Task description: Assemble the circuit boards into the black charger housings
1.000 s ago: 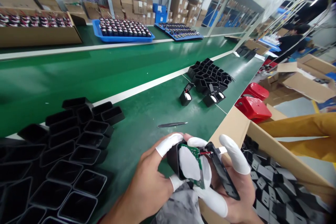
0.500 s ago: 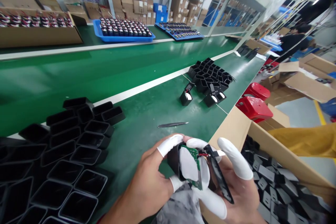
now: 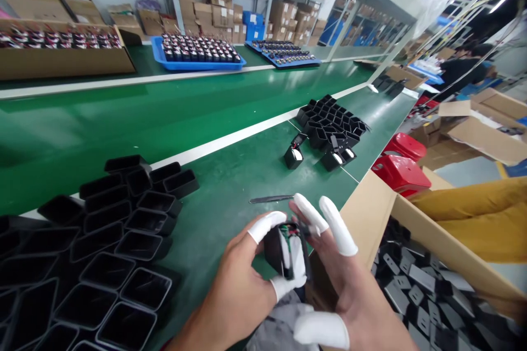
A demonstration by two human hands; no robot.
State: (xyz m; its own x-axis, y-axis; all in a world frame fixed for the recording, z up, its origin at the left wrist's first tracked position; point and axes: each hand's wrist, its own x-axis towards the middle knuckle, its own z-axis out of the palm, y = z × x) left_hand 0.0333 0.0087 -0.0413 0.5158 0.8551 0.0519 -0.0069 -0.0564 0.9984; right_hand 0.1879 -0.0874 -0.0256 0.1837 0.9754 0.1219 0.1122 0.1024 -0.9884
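My left hand (image 3: 239,279), with white finger cots on its thumb and fingertip, grips a small black plastic case (image 3: 273,252) at its sides. Inside the case's open end sit white pads (image 3: 296,256) and a strip of green circuit board, with a bit of red wire at the top. Along the case's right edge is a dark part, blurred; I cannot tell if it is the cap. My right hand (image 3: 349,285) is just right of the case, its cotted fingers and thumb spread apart. Beyond the hands, metal tweezers (image 3: 270,198) lie on the green bench.
Many empty black cases (image 3: 140,287) stand at left, more (image 3: 333,120) at the far right. Near those are partly filled cases (image 3: 293,158). A carton (image 3: 370,197) of black caps is at right, beside red stools (image 3: 401,173). Blue trays (image 3: 201,64) of parts line the back.
The circuit board and white pads have gone deeper into the case. My right hand has opened off the black cap and moved its fingers apart; the left keeps its grip.
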